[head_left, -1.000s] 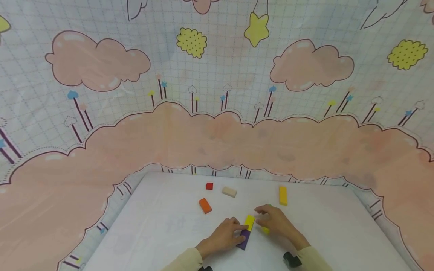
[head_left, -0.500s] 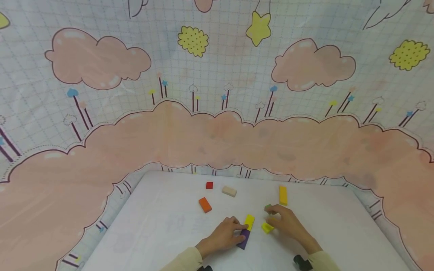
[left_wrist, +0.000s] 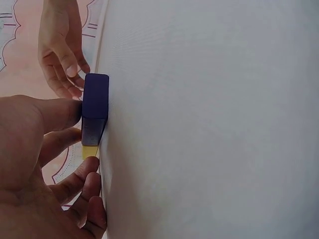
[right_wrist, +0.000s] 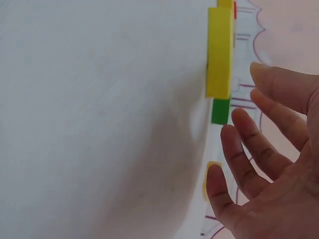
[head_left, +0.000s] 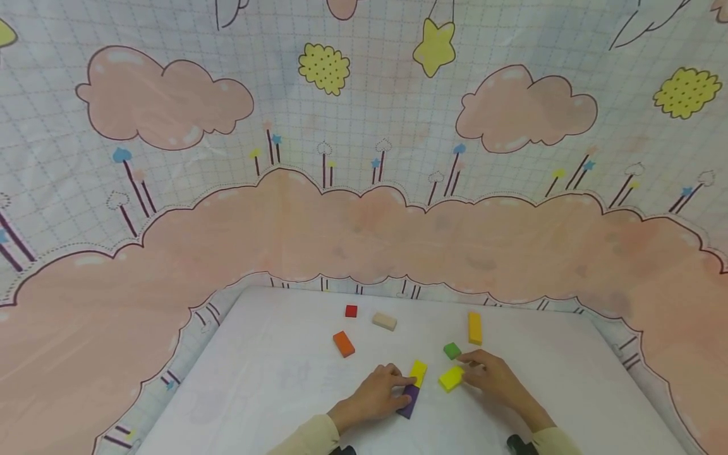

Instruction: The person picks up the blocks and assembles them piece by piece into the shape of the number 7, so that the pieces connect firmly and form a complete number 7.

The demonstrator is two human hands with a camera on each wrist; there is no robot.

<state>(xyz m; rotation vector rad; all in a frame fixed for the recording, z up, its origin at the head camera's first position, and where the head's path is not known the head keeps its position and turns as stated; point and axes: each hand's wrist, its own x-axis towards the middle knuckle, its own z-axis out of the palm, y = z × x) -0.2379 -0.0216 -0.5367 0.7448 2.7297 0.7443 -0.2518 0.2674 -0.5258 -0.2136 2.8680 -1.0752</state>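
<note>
My left hand [head_left: 374, 393] rests on two blocks lying end to end. In the left wrist view the thumb touches the top of the purple block [left_wrist: 95, 102], and the index finger reaches towards the yellow block [left_wrist: 89, 151] behind it. The other fingers are loosely bent near the table. My right hand [head_left: 493, 379] hovers with spread, relaxed fingers and nothing held. Its fingertips are close to a second yellow block [head_left: 452, 378], which lies turned at an angle; contact is unclear. Just beyond that sits a small green block [head_left: 452, 351].
Farther back on the white table [head_left: 256, 366] lie a red cube [head_left: 351, 311], a beige block [head_left: 385, 321], an orange block [head_left: 344, 344] and a long amber-yellow block [head_left: 474, 328]. A cloud-patterned cloth [head_left: 364, 234] surrounds the table's back and sides.
My right hand has drawn away to the right, uncovering the green block and the angled yellow block. That yellow block has turned slightly. My left hand stays in place on its blocks.
</note>
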